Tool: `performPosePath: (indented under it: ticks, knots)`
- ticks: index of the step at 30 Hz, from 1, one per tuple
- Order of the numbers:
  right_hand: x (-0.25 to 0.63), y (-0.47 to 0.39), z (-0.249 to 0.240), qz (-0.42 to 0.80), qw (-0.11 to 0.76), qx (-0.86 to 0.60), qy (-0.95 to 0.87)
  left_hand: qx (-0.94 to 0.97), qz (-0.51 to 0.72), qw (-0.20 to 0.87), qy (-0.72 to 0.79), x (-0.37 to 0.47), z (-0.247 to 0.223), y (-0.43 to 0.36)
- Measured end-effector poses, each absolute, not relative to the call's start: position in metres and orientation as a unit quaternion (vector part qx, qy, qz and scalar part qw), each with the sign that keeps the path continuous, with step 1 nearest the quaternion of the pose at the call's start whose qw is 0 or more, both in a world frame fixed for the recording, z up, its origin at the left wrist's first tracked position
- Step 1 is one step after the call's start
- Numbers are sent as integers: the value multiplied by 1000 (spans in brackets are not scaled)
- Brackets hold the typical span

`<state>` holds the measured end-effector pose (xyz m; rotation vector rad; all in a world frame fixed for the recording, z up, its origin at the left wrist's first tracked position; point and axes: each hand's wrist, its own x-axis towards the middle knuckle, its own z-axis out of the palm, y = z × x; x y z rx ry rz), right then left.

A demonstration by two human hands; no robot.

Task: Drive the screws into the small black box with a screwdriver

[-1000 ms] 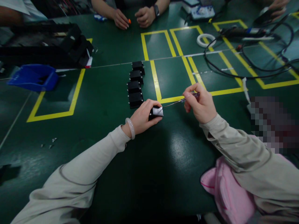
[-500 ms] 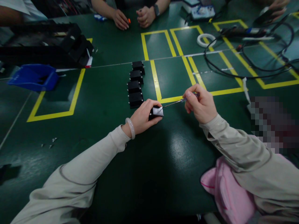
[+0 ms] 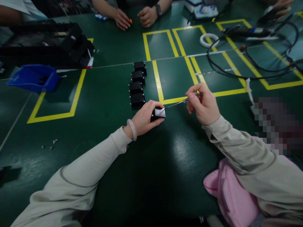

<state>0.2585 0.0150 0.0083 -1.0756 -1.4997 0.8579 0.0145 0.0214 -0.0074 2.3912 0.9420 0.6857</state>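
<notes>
My left hand grips a small black block with a pale, shiny face, holding it against the green table. In my right hand is a thin screwdriver, pinched by its clear handle. Its shaft slants down to the left, and the tip meets the right side of the block near the pale face; the exact contact point is too small to tell. Just beyond my left hand, several similar black blocks with small metal screws on their sides stand in a row.
A blue bin and black trays sit at the left. Loose screws lie nearer. Opposite are a co-worker's hands. A white tape roll and a black cable lie right; pink cloth is below my right arm.
My right hand and the screwdriver handle have shifted very slightly, with the fingers turned a little. My left hand and the block stay where they were.
</notes>
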Motion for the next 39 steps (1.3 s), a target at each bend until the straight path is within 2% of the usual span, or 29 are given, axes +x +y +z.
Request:
performPosePath:
  ticks: [39]
  knots:
    - [259, 15, 7, 363, 536, -428, -631, 873, 247, 238, 345, 15, -7, 20]
